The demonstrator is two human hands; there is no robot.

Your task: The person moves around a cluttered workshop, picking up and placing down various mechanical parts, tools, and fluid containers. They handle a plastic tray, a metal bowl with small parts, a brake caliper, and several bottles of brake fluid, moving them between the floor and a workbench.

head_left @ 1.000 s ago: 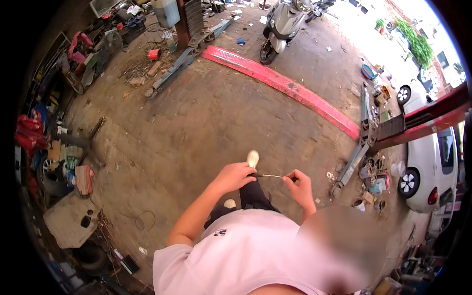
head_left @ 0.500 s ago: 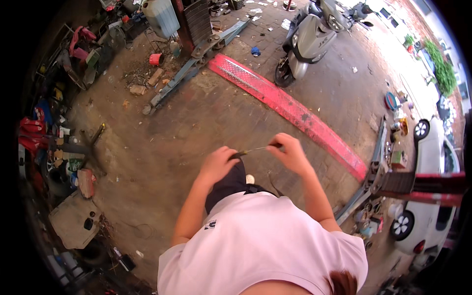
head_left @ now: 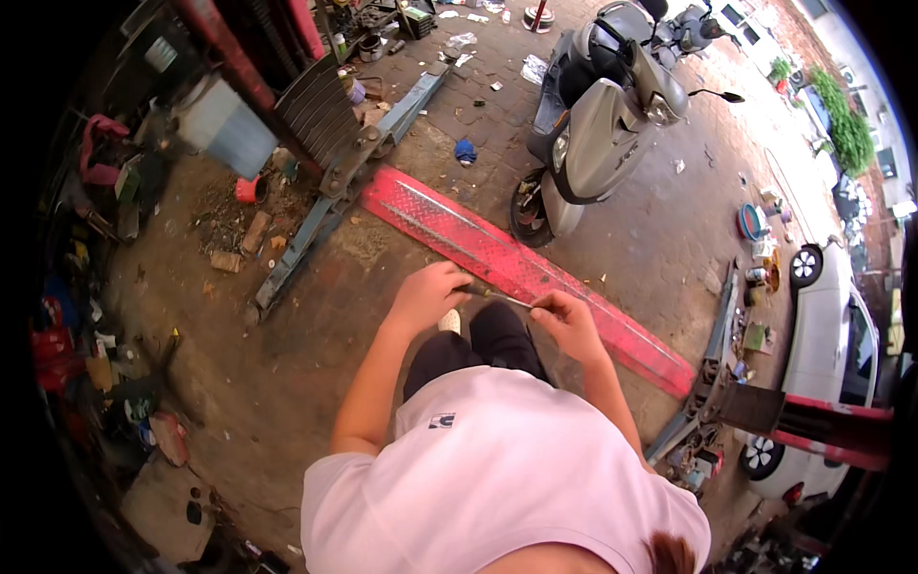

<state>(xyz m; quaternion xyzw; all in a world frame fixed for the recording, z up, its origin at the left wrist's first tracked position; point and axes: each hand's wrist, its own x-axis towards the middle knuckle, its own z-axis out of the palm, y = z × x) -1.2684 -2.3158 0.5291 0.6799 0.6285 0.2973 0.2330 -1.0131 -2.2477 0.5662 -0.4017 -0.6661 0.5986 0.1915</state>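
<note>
A thin metal rod (head_left: 505, 298) at mid-frame: we pinch it in both hands, left hand (head_left: 428, 295) and right hand (head_left: 566, 323) closed on its ends, above the red ramp (head_left: 449, 234).

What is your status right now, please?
Both hands, left hand and right hand, pinch a thin rod. Red ramp below. Scooter ahead.
</note>
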